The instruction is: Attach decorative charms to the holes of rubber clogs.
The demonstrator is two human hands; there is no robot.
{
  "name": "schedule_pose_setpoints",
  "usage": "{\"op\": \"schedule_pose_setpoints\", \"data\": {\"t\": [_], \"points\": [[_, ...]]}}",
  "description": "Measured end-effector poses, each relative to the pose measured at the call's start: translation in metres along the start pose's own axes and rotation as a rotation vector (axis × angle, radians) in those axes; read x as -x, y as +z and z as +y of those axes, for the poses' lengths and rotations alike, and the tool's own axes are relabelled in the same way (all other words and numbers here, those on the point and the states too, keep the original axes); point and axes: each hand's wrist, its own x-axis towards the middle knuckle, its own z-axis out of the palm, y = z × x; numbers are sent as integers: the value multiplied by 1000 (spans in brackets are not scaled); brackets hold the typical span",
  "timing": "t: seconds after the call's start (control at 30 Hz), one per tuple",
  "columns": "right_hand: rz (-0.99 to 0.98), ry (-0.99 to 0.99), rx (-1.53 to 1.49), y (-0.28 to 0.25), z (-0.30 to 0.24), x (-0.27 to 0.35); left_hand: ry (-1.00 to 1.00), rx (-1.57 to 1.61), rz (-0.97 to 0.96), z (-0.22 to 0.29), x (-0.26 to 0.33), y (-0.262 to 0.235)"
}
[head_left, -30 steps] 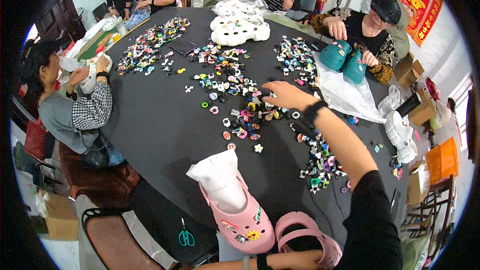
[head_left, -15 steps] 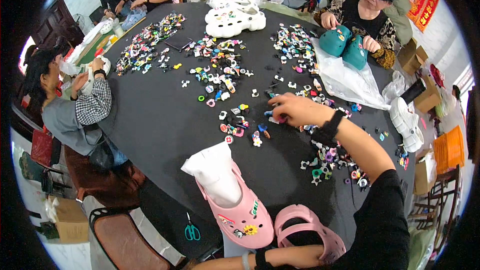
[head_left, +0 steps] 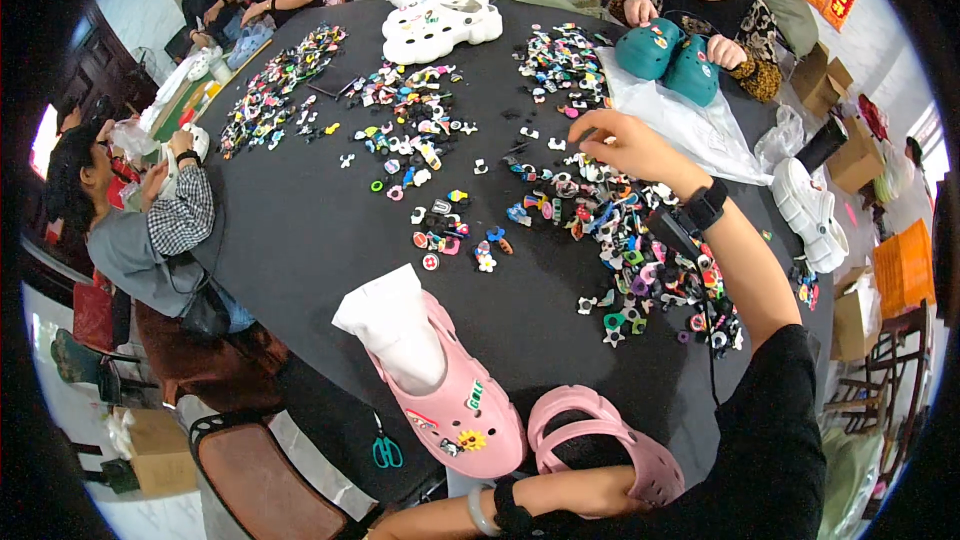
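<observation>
My right hand [head_left: 630,148] hovers over the far part of a pile of small colourful shoe charms [head_left: 640,240], its fingers bent and apart. I see nothing held in it. Below the pile lies a pink clog [head_left: 455,410], with white wrapping [head_left: 395,330] stuffed in its opening. Its toe carries a sunflower charm [head_left: 471,440], a rainbow charm [head_left: 422,420], a green lettered charm [head_left: 475,395] and a dark figure. A second pink clog [head_left: 650,470] lies beside it, against my left forearm. My left hand [head_left: 425,523] is partly cut off by the lower edge; its fingers are hidden.
More charm heaps [head_left: 280,90] spread over the dark table [head_left: 290,210]. White clogs [head_left: 440,30] stand at the far side, another pair [head_left: 810,215] at right. Teal scissors [head_left: 386,448] lie near the front edge. Across the table, a person handles teal clogs [head_left: 645,48]; others sit left.
My right hand has lifted from the charms it was touching and moved up and to the right, its fingers loosening. The whole view has shifted slightly.
</observation>
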Motion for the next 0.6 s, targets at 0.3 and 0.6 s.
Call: {"op": "schedule_pose_setpoints", "data": {"t": [0.3,0.6], "points": [[39,328,274,19,86,-12,-28,56,-131,-5,-3,-3],[127,294,553,22,125,-1,-18,54,-85,-1,-1,-6]]}}
